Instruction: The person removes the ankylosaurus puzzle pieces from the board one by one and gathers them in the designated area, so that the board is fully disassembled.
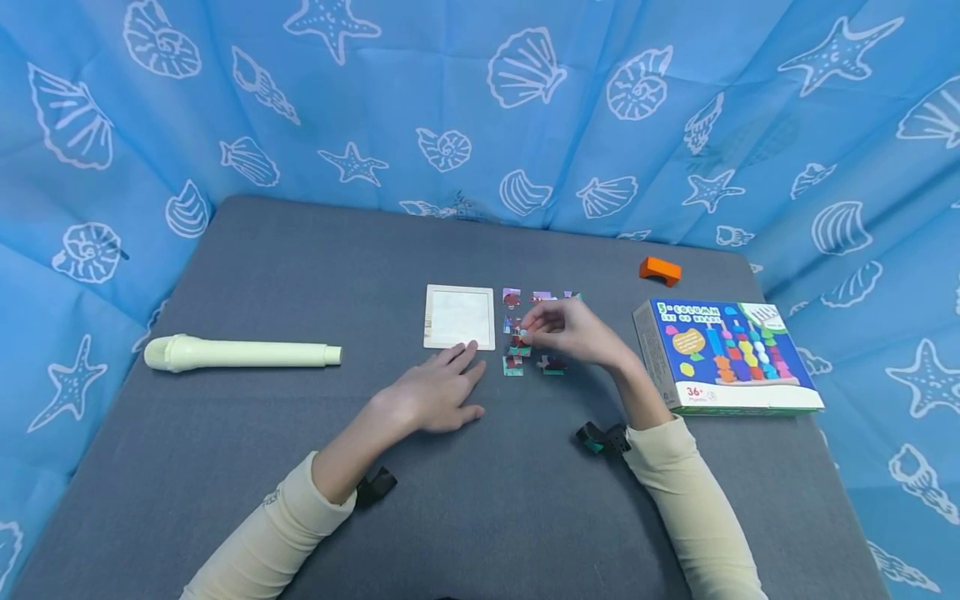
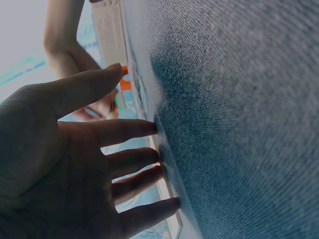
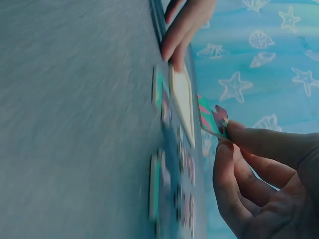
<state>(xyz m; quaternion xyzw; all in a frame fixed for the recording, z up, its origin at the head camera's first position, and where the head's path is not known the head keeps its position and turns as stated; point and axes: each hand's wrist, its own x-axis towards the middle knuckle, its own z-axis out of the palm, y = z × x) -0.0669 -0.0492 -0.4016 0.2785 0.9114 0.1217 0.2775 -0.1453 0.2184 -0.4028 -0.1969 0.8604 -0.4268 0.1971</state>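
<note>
My right hand [image 1: 576,332] pinches a jigsaw puzzle piece [image 3: 208,117] between thumb and index finger, raised off the table. Teal and pink print shows on the piece. Under and around that hand lie several more puzzle pieces [image 1: 512,298], printed in purple, brown and teal; the hand hides some of them. Left of the pieces is a square, pale wooden puzzle tray [image 1: 459,317] with a raised rim and nothing in it. My left hand [image 1: 435,393] lies palm down with its fingers spread, fingertips right at the tray's lower right corner.
A pale green toy microphone [image 1: 243,353] lies at the left. A bead-set box [image 1: 731,354] sits to the right, with an orange arch block [image 1: 660,270] behind it. Blue shell-print curtain [image 1: 442,108] borders the grey table [image 1: 337,258] at the back and sides.
</note>
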